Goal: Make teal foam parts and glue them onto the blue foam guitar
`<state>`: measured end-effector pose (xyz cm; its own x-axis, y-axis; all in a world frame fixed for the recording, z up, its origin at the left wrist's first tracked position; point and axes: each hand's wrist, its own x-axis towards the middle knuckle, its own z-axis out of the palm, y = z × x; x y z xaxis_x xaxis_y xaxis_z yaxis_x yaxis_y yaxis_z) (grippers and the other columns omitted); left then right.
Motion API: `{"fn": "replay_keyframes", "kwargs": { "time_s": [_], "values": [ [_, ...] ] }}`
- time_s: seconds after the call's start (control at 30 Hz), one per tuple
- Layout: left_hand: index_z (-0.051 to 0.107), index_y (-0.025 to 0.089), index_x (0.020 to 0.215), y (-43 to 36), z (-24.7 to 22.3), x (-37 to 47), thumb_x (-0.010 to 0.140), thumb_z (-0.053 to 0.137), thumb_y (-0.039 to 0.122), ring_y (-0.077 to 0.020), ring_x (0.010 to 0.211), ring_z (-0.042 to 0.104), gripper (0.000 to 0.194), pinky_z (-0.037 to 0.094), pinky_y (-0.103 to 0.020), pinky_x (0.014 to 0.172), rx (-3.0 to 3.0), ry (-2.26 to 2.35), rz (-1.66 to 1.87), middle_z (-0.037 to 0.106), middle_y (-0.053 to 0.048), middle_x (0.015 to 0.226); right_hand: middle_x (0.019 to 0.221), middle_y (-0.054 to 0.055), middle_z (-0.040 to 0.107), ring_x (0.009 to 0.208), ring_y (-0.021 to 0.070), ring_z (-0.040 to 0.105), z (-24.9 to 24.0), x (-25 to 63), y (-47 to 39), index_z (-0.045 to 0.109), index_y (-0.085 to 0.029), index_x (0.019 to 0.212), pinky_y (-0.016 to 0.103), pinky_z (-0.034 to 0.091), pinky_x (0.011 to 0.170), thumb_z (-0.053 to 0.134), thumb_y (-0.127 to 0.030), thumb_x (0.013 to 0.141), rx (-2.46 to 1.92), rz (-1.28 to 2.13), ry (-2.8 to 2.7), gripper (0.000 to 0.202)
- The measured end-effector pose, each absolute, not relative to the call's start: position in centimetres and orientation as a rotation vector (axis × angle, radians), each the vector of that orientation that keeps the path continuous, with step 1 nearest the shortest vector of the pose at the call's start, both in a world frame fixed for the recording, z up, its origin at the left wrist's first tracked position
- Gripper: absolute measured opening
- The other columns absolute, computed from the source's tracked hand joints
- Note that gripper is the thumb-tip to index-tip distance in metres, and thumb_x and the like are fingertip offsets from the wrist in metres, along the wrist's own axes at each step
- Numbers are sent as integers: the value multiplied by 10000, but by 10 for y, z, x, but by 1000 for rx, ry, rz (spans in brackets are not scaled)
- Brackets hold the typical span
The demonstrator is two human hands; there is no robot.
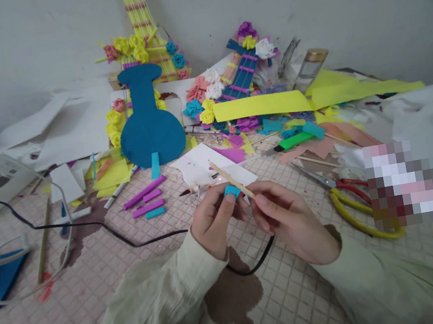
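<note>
Your left hand point(214, 217) pinches a small blue piece point(232, 191) (its lower part hidden by your fingers); your right hand point(285, 214) grips a wooden stick point(231, 179) against it.

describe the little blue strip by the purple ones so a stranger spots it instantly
Find the big blue guitar-shaped cutout. In front of it lie three purple strips. The light-blue strip sits at their near edge, the only piece in that group that isn't purple.
</note>
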<state>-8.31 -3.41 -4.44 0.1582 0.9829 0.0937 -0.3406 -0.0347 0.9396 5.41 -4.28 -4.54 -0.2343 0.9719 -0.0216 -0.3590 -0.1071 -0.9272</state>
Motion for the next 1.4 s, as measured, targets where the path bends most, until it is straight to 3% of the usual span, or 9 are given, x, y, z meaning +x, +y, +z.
{"fn": "replay_keyframes", "kwargs": {
  "time_s": [0.17,0.37,0.57,0.83,1.03,1.2,1.4],
  "values": [
    [552,129,851,-34,-47,-82,764,568,316,-99,530,527,207,427,-240,510,1020,749,1308,566,-2,649,691,-23,553,503,62,462,-50,52,-43,606,-232,965,188,341,421,567,-275,806,-870,1583,-1076,170],
    [532,138,836,-33,-48,-80,784,545,326,-113,511,546,195,463,-275,511,1013,673,1315,579,-10,659,725,9,571,615,109,502,-54,52,-41,626,-189,862,265,406,575,527,-293,829,-928,1492,-1132,147],
    [557,131,859,-34,-47,-81,789,540,310,-101,522,529,193,444,-251,512,1065,743,1327,561,-1,642,713,4,560,611,110,498,-53,53,-41,621,-195,871,268,403,575,521,-295,831,-951,1408,-1182,147],
    [559,128,886,-35,-47,-83,793,517,296,-97,522,530,197,403,-246,519,1109,823,1290,559,-3,663,664,-16,509,548,103,475,-40,88,-15,574,-208,847,261,388,527,480,-358,835,-1126,1078,-1065,177],
    [557,131,907,-35,-51,-82,796,511,300,-95,506,528,208,403,-246,512,1115,819,1298,561,1,654,617,-7,535,504,126,480,-48,122,4,563,-194,775,297,375,523,525,-300,783,-1565,620,-1554,113],
    [563,128,892,-36,-49,-81,776,540,298,-99,511,524,207,408,-253,514,1098,828,1287,560,1,641,553,-54,475,453,94,442,-49,119,4,542,-169,1009,261,350,476,473,-339,811,-1381,1075,-1443,270],
    [571,125,883,-36,-51,-80,776,546,278,-100,515,530,189,412,-246,516,1106,817,1275,568,-2,630,577,-33,527,490,75,461,-42,120,4,571,-141,853,228,341,476,580,-332,745,-1230,1408,-1087,219]
  ]
}}
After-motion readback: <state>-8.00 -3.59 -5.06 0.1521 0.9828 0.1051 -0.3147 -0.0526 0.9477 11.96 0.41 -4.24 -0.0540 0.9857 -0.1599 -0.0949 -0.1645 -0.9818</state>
